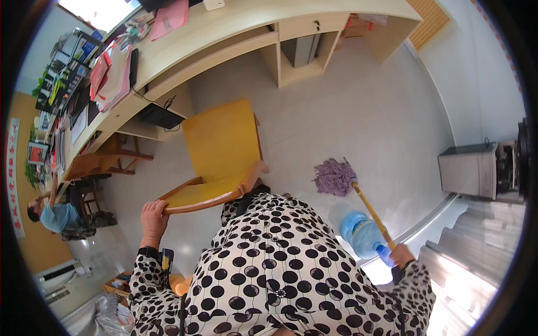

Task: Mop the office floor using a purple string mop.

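My left hand (154, 218) grips the top of the wooden backrest of a chair with a yellow seat (225, 134). The chair stands in front of me, tilted or turned at an angle I cannot tell. My right hand (402, 255) is closed around the yellow handle of a mop (372, 212). Its purple strand head (335, 176) lies on the grey floor, to the right of the chair. A large clear blue plastic water bottle (360, 235) stands or lies beside the handle, its ribbed blue neck part close to my right hand.
A long pale wooden desk (218, 38) curves along the front and left, with folders and papers on it. Another wooden chair (96, 164) is at its left part, near a person (63, 216) in a blue shirt. A grey cabinet (466, 170) stands by the right wall.
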A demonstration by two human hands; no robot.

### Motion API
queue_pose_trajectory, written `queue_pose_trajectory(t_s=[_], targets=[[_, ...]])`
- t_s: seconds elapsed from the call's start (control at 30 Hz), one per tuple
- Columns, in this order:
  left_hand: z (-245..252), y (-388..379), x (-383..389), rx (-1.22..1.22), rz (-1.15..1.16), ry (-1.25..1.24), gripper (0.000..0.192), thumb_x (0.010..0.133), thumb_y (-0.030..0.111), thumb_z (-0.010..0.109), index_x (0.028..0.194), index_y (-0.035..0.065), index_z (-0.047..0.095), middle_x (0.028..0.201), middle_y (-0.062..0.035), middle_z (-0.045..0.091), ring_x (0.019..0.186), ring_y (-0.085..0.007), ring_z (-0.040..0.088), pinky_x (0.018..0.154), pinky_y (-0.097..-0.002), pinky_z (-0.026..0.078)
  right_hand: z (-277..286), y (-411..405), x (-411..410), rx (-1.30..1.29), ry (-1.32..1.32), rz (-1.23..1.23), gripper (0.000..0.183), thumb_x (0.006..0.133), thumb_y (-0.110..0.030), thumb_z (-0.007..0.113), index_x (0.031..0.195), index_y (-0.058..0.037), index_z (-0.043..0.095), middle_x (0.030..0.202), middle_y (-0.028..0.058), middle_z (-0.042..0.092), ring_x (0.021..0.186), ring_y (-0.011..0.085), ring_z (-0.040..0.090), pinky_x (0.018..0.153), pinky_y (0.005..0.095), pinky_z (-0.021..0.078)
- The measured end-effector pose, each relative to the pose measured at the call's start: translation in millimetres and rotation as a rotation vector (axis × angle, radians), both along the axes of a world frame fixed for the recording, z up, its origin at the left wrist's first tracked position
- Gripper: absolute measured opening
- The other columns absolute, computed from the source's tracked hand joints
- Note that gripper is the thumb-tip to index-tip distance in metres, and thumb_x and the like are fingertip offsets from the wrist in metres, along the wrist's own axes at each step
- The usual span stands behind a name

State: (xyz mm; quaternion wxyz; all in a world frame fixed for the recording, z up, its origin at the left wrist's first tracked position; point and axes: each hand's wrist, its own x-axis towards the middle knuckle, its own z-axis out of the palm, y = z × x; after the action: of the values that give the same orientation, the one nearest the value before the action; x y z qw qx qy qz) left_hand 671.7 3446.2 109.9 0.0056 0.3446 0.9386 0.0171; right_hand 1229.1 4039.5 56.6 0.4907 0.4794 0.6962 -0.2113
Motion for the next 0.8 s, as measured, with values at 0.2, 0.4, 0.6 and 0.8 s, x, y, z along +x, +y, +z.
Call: queue_pose_trajectory(t_s=[0.2, 0.4, 0.6, 0.8], targets=[[8, 9, 27, -0.019, 0.055, -0.15, 0.026, 0.063, 0.007, 0.065, 0.087, 0.01, 0.059, 0.09, -0.0064, 0.062, 0.089, -0.0264, 0.057, 0.082, -0.0383, 0.042, 71, -70, -100, -0.005, -0.013, -0.401, 0.025, 0.072, -0.006, 0.062, 0.088, 0.0127, 0.055, 0.07, 0.0162, 0.06, 0.053, 0.0238, 0.064, 0.038, 0.0351, 0.0483], [-3, 6, 20, 0.056, 0.045, -0.241, 0.031, 0.058, 0.008, 0.068, 0.087, 0.0104, 0.059, 0.091, -0.0066, 0.059, 0.088, -0.0277, 0.054, 0.08, -0.039, 0.041, 164, -93, -202, -0.043, 0.116, -0.236, 0.023, 0.072, -0.008, 0.062, 0.085, 0.0104, 0.056, 0.066, 0.0149, 0.06, 0.05, 0.0197, 0.062, 0.042, 0.0315, 0.0511], [-4, 17, 21, 0.099, 0.081, -0.222, 0.034, 0.055, 0.004, 0.069, 0.087, 0.0084, 0.057, 0.09, -0.0087, 0.058, 0.087, -0.0308, 0.053, 0.079, -0.0407, 0.042, 175, -79, -292, -0.122, 0.234, -0.155, 0.023, 0.076, -0.009, 0.062, 0.09, 0.0069, 0.053, 0.065, 0.0125, 0.059, 0.048, 0.0165, 0.06, 0.041, 0.03, 0.0489], [9, 34, 27, 0.039, 0.232, -0.229, 0.037, 0.057, 0.002, 0.067, 0.092, 0.0065, 0.056, 0.096, -0.0113, 0.057, 0.094, -0.0325, 0.051, 0.087, -0.042, 0.04, 108, 0, -370, -0.224, 0.446, 0.023, 0.033, 0.079, -0.012, 0.062, 0.105, 0.0031, 0.05, 0.069, 0.0094, 0.058, 0.05, 0.0155, 0.059, 0.04, 0.0285, 0.0482]])
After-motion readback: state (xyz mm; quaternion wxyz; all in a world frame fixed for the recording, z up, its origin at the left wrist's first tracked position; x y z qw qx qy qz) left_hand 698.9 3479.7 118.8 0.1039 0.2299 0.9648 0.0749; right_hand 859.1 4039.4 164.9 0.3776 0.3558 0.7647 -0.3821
